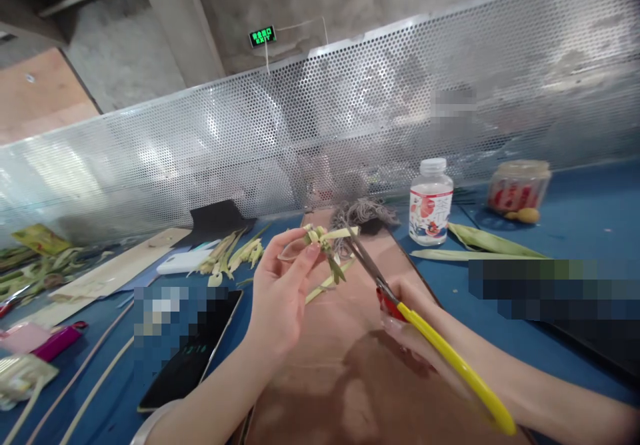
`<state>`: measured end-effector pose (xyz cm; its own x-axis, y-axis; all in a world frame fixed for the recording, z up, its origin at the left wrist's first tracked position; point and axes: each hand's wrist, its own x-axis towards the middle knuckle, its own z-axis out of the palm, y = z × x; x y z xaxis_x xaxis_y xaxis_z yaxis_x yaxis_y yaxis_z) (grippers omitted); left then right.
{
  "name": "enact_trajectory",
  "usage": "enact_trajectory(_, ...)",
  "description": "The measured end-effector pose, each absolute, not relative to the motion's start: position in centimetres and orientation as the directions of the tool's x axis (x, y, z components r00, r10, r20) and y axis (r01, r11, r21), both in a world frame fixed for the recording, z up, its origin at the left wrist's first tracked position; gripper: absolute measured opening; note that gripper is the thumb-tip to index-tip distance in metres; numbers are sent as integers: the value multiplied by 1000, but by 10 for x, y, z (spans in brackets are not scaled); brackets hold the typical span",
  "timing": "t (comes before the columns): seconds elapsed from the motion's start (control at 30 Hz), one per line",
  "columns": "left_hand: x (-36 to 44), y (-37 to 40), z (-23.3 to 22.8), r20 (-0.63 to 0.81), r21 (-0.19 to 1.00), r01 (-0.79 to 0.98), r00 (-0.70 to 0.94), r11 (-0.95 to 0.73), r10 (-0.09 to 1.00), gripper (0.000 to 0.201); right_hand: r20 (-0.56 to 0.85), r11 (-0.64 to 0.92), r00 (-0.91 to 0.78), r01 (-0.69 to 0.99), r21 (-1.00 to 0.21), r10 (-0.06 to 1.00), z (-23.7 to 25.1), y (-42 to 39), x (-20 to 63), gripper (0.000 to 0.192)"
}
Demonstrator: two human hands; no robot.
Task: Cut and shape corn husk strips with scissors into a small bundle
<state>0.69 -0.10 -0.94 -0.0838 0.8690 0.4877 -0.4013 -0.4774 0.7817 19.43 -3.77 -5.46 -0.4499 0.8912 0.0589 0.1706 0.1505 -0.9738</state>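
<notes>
My left hand point(283, 285) pinches a small woven leaf knot point(320, 237); my right hand point(407, 318) grips the scissors point(400, 298), blades at a stray strip. I judge this the trimming step, and the next cut needs the blades close to the knot.

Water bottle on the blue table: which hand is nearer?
Right. The right hand, holding the scissors, sits just below and slightly left of the water bottle. The left hand, pinching the woven leaf piece, is farther off to the bottle's left.

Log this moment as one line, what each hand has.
left hand: pinches woven leaf piece | right hand: holds yellow-handled scissors, blades at the piece | below: brown board
</notes>
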Motion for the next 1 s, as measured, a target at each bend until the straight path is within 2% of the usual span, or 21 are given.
enact_trajectory(0.13, 4, 0, -11, 491, 797, -374, -57, -475, 869, 17, 80, 205, -442, 243, -948, 894, -47, -42, 195, 34)
enact_trajectory(0.37, 6, -3, -20, 429, 862, -298, -3, -410, 903, 25, 47, 138, -451, 172, -975, 892, -48, -41, 195, 33)
enact_trajectory(0.7, 4, -1, -29, 414, 891, -218, 29, -399, 910, 22, 134, 205, -334, 188, -961, 933, -46, -42, 194, 32)
enact_trajectory(0.83, 5, -3, -29, 409, 895, -207, 23, -395, 912, 22, 182, 241, -292, 178, -954, 939, -47, -41, 194, 31)
enact_trajectory(1.0, 7, -5, -26, 409, 885, -250, 20, -392, 912, 22, 169, 239, -291, 226, -944, 942, -45, -40, 195, 31)
